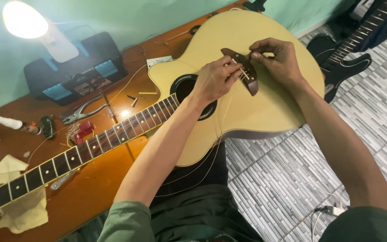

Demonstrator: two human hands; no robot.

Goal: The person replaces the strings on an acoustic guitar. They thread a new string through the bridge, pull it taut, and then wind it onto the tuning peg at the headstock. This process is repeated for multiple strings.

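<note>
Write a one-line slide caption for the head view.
Both hands, left hand and right hand, work strings at the bridge of a pale acoustic guitar lying across a wooden table.

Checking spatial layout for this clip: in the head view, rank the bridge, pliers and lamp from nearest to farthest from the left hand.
1. Bridge: under the left hand fingertips, on the guitar top.
2. Pliers: on the table, beyond the neck.
3. Lamp: far corner by the wall.

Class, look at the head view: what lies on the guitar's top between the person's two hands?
The dark wooden bridge lies between the left hand and right hand, both touching it, in the head view.
</note>
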